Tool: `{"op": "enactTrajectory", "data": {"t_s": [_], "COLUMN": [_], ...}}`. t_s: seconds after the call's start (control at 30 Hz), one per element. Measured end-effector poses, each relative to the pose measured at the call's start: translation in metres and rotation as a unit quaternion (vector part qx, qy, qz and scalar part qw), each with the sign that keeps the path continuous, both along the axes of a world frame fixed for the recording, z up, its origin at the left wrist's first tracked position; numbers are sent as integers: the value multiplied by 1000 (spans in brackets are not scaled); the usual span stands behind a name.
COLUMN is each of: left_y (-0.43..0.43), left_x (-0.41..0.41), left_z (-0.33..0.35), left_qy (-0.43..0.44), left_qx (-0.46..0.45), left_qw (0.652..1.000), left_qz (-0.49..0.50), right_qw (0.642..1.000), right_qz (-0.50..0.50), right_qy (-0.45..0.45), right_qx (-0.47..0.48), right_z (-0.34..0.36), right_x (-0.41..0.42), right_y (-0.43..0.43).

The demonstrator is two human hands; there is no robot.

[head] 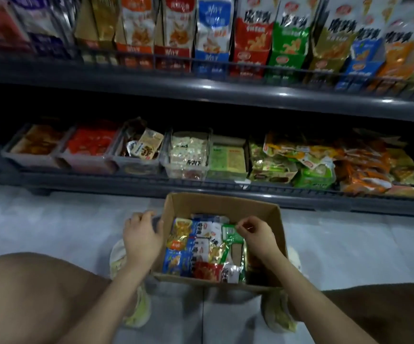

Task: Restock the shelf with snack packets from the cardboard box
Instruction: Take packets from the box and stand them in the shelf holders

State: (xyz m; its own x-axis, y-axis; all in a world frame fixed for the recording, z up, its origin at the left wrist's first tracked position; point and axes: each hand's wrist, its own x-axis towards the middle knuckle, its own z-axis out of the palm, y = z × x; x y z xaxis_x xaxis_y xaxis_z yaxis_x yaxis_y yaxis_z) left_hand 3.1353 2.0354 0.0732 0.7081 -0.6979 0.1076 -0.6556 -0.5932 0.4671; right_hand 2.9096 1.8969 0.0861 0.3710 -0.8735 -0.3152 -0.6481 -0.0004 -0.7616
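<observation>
The cardboard box [225, 204] sits on the floor, with the shelf [151, 187] just behind it. Snack packets [201, 247] fill the box. The left hand [142, 235] grips its left wall. The right hand [256, 235] pinches a green packet [229, 233] inside.

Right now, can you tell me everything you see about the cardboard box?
The cardboard box is plain brown, open on top, and sits on the pale floor before the bottom shelf. Colourful snack packets fill it. The left hand grips its left wall; the right hand reaches inside, pinching a green packet.
</observation>
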Motion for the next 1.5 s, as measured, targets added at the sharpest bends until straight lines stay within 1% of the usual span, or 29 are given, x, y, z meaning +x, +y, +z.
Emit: {"op": "enactTrajectory", "data": {"t_s": [0.13, 0.2, 0.37, 0.5, 0.6, 0.7, 0.8, 0.83, 0.93, 1.03, 1.1, 1.17, 1.23, 1.27, 1.33, 1.37, 1.4, 1.43, 1.47, 1.5], "left_y": [7, 4, -2, 0, 0, -2, -3, -3, -3, -1, -1, -2, -2, -2, -2, -5, -9, -14, -20, -26], "left_x": [5, 8, 11, 5, 3, 1, 0, 0, 1, -1, 0, 3, 4, 4, 1, 0, -3, -6, -11, -16], "left_z": [-38, -55, -100, -117, -117, -115, -116, -116, -116, -114, -113, -117, -115, -113, -105, -97, -86, -77, -67, -55], "left_qy": [37, 51, 84, 117, 107, 97, 84, 83, 86, 84, 89, 115, 131, 112, 18, -27, -51, -50, -26, 21], "left_qx": [43, 48, 85, 48, 23, 28, 37, 37, 32, 29, 39, 55, 74, 85, 88, 65, 34, 10, 3, 16], "left_qw": [998, 998, 992, 991, 993, 994, 995, 995, 995, 995, 995, 992, 989, 990, 996, 997, 996, 992, 985, 977], "left_qz": [-3, -4, -35, -33, -34, -29, -30, -31, -31, -32, -28, -18, -17, -17, -21, -38, -69, -116, -168, -211], "right_qw": [998, 996, 984, 968, 965, 952, 933, 929, 939, 930, 926, 926, 927, 928, 925, 918, 909, 898, 888, 878], "right_qz": [19, 20, -32, -94, -107, -146, -184, -188, -184, -204, -196, -183, -181, -174, -137, -114, -93, -70, -44, -14], "right_qy": [38, 43, 10, -26, -13, -46, -49, -46, -23, -111, -159, -191, -202, -206, -223, -239, -257, -273, -289, -304], "right_qx": [56, 81, 176, 230, 240, 265, 306, 316, 291, 285, 282, 268, 259, 258, 275, 295, 316, 338, 356, 370], "right_z": [-61, -88, -147, -183, -199, -207, -220, -222, -219, -200, -183, -164, -147, -142, -128, -120, -113, -105, -98, -89], "right_x": [15, 24, 43, 55, 64, 78, 88, 89, 86, 74, 62, 51, 40, 34, 25, 22, 22, 23, 26, 30], "right_y": [3, 3, 7, 12, 11, 6, 5, 7, 9, 2, -6, -11, -15, -17, -18, -18, -17, -16, -14, -13]}}
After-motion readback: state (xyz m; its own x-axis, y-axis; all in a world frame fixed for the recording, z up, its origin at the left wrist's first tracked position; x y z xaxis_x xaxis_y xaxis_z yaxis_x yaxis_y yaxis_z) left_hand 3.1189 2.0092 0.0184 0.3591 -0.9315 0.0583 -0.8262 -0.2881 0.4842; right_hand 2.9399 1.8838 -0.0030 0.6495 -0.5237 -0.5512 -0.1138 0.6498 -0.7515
